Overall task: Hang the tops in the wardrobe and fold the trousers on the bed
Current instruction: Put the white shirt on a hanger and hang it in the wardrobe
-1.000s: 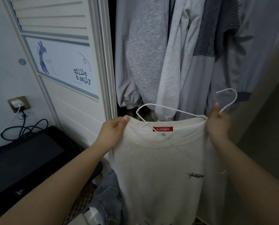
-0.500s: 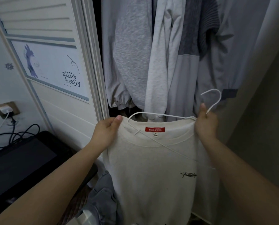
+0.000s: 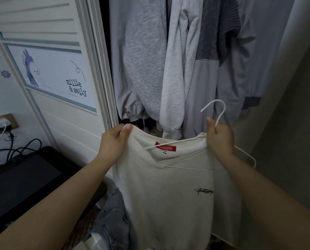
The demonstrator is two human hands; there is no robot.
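Observation:
A cream top (image 3: 172,199) with a red neck label hangs in front of the open wardrobe (image 3: 168,60). My left hand (image 3: 114,145) pinches its left shoulder at the collar. My right hand (image 3: 220,138) grips the neck of a white wire hanger (image 3: 214,107) together with the top's right shoulder. One hanger arm runs inside the collar across the label; the other arm sticks out to the right past my wrist. The hook points up and left. Grey trousers (image 3: 110,219) lie crumpled low down, below the top.
Several grey and white garments (image 3: 145,60) hang in the wardrobe behind the top. The white sliding door (image 3: 64,78) with a cartoon panel stands at left. A black surface (image 3: 24,179) with cables and a wall socket (image 3: 3,122) lies at lower left. A beige wall (image 3: 285,123) is at right.
My left hand has pulled the top's left shoulder up and left, off the hanger's end. The hanger has tilted, its left arm now lying inside the collar.

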